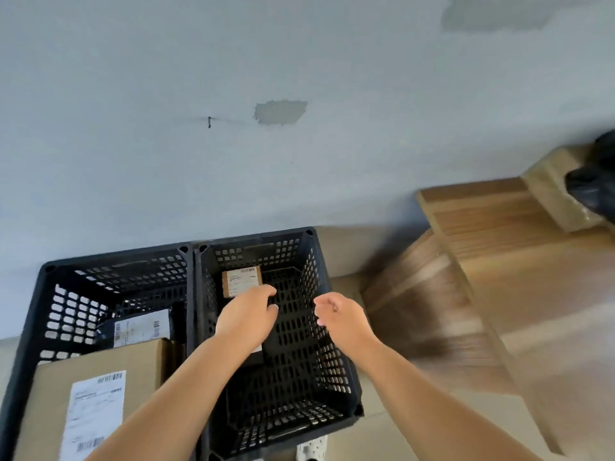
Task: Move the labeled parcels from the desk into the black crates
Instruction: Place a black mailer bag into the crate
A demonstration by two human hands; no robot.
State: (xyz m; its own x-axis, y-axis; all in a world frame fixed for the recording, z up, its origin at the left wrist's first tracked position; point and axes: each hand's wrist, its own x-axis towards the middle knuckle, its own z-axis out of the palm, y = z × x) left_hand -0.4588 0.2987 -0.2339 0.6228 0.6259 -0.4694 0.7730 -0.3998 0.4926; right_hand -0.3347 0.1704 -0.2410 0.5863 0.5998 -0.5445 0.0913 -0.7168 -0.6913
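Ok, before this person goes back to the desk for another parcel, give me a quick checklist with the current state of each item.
1. Both hands free: ok. The left hand and right hand hang over the right crate with loosely curled fingers, holding nothing.
2. Small brown parcel inside the right crate: ok, lying at its far end, label up.
3. Room left in the right crate: ok, much bare floor shows.
4. Left crate: nearly full with the large cardboard box and black labeled parcel.
5. More parcels on the desk: ok, a taped box and black bag.
6. Their labels: cannot tell.
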